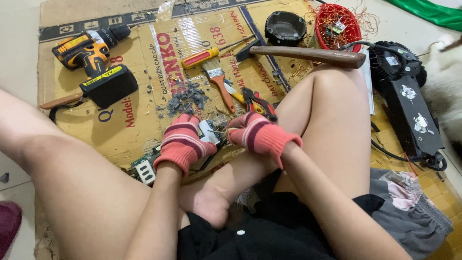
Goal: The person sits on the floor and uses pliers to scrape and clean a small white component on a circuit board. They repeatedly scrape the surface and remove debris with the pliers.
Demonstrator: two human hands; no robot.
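Two gloved hands (219, 137) — one circuit board (204, 137) (green)

Seated with bare knees raised, the person reaches both forearms forward between the legs. The left hand (182, 143), in a red striped glove, curls palm-down; the right hand (258, 134), gloved alike, is clenched close beside it.

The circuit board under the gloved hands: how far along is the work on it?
Done: a heap of grey chips lies broken off on the cardboard. In hand: the left hand presses the green circuit board down, and the right hand works a thin tool at a white part. Left: that part and others remain on the board.
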